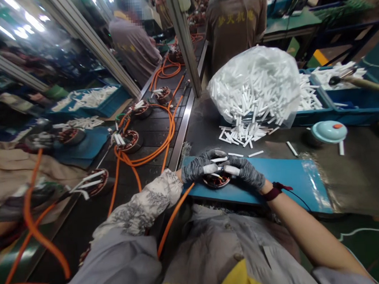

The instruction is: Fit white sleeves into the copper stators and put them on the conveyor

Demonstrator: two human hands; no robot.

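Grey shirt (209, 241) nearest the camera; past it, my left grip (198, 169) and right grip (247, 171), both gloved, closed on the copper-wound ring (216, 181) at its far edge. Blue mat (282, 177) under it. Orange cable (174, 216) left of my grips, loose white tubes (245, 134) and plastic bag (257, 82) beyond, lidded container (329, 132) off right.

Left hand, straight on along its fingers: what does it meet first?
Most likely the right hand, at its white glove tips, just above the copper-wound ring. Wire ends in the narrow gap could touch first; depth there is unclear.
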